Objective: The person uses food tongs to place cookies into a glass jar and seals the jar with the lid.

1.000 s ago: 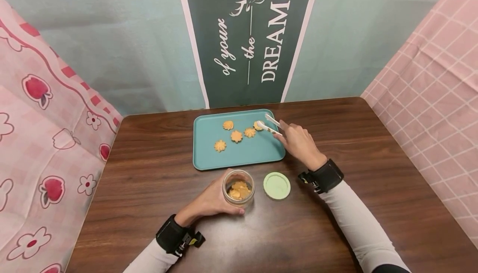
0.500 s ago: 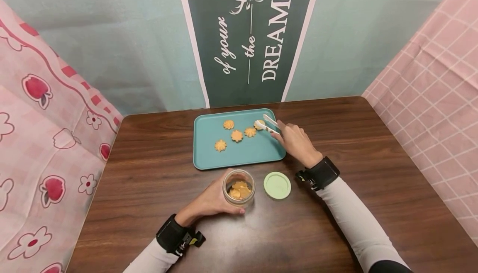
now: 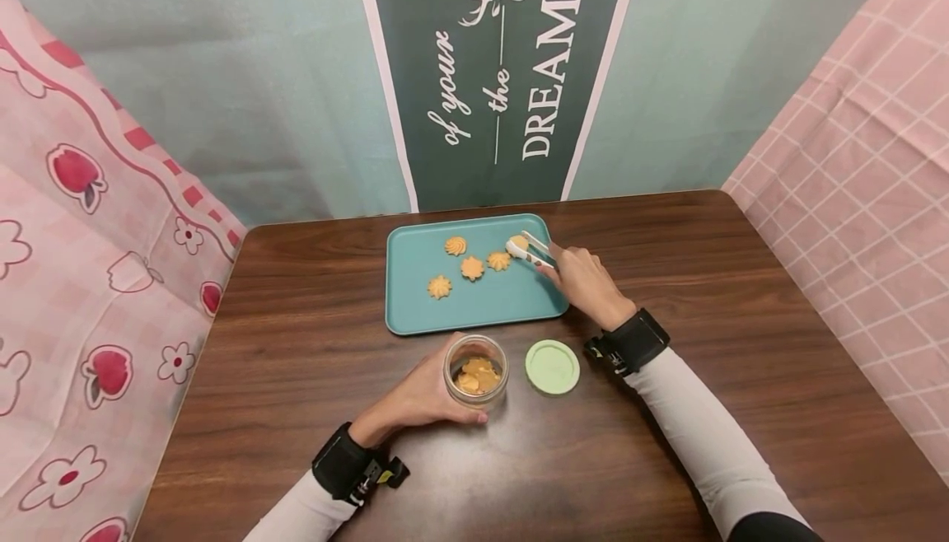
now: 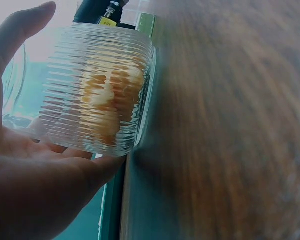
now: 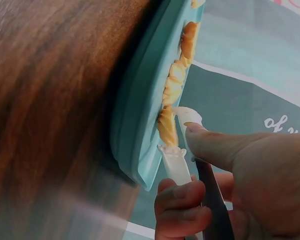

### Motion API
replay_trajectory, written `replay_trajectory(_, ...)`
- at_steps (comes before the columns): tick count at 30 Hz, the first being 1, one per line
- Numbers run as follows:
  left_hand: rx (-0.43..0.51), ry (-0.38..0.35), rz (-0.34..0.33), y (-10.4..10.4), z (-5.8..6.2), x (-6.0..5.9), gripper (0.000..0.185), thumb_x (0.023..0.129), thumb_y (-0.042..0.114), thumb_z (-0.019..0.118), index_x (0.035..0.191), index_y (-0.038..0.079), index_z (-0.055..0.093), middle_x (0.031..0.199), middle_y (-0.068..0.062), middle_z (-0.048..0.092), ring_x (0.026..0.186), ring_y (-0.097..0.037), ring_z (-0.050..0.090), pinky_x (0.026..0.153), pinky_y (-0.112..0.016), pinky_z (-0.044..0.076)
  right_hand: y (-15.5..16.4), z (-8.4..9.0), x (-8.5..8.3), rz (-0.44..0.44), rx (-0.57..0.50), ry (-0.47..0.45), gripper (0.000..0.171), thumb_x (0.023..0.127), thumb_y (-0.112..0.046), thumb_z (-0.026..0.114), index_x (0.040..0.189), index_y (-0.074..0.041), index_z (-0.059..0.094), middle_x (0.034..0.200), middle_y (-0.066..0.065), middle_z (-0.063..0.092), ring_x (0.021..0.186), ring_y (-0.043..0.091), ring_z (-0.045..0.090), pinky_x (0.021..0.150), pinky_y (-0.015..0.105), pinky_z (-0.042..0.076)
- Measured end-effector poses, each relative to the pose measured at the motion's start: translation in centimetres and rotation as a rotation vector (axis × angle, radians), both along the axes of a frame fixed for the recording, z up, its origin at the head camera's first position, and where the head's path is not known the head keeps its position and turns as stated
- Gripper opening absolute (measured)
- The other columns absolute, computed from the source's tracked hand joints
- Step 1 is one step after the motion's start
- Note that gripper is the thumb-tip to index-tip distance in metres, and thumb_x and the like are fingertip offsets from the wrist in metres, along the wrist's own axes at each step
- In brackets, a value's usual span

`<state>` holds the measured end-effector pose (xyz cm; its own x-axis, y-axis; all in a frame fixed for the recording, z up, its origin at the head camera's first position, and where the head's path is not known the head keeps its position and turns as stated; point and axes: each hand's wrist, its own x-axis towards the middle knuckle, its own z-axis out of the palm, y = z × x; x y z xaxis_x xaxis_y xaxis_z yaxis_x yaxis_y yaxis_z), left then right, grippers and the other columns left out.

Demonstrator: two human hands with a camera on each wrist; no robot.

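five cookies: lying on the teal tray [image 3: 415,321]; four loose, one between the tong tips at the tray's far right corner.
right hand [image 3: 589,282]: fingers curling around the white tongs [image 3: 528,251] and squeezing them onto the cookie [image 3: 518,242].
left hand [image 3: 415,398]: wrapping around the ribbed glass jar [image 3: 475,371], which is standing open on the table [image 3: 741,278] in front of the tray.
jar contents: several cookies already sitting inside.
lid [image 3: 552,366]: green, lying flat just right of the jar.
handling judgement: cookie looking light, stiff and crumbly; light squeeze across its sides, since hard pressure is likely cracking the ridges.
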<state>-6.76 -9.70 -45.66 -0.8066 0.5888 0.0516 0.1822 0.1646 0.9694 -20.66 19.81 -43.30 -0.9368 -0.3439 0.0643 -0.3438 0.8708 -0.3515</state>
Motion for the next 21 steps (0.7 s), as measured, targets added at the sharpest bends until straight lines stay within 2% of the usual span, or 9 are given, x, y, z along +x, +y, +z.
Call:
replay_trajectory(4,0.001,0.0,-0.002,0.0,-0.03,-0.01,0.089,0.07,0.011,0.1,0.143,0.019,0.05,0.135,0.003,0.065,0.129,-0.02,0.06,0.119,-0.04,0.042,-0.11,-0.1,0.04,0.002,-0.006,-0.011,0.038,0.106,-0.025,0.067,0.13,0.004,0.064,0.069,0.009,0.048,0.049,0.021,0.049,0.043,0.03,0.035)
replay_trajectory(8,-0.002,0.001,0.001,0.03,-0.11,0.02,0.089,0.07,0.012,0.1,0.143,0.019,0.051,0.136,0.002,0.065,0.129,-0.021,0.059,0.119,-0.042,0.042,-0.07,-0.15,0.13,0.016,-0.014,-0.004,0.025,0.106,-0.022,0.067,0.115,0.001,0.065,0.068,0.008,0.047,0.048,0.02,0.048,0.043,0.03,0.035)
replay_trajectory(16,0.007,0.008,0.003,0.25,-0.06,0.33,0.088,0.07,0.01,0.1,0.143,0.019,0.051,0.136,0.002,0.065,0.129,-0.021,0.06,0.118,-0.042,0.043,0.11,-0.16,0.32,0.035,-0.018,0.007,0.021,0.106,-0.021,0.067,0.107,0.0,0.066,0.068,0.008,0.051,0.049,0.02,0.05,0.044,0.029,0.036)
replay_trajectory(21,0.0,0.024,0.008,0.43,-0.21,0.54,0.088,0.07,0.01,0.1,0.143,0.021,0.052,0.135,0.006,0.065,0.129,-0.018,0.059,0.118,-0.037,0.043,0.22,-0.08,0.48,0.039,-0.033,0.018,0.019,0.105,-0.02,0.068,0.1,-0.002,0.066,0.066,0.007,0.051,0.049,0.019,0.049,0.044,0.029,0.036)
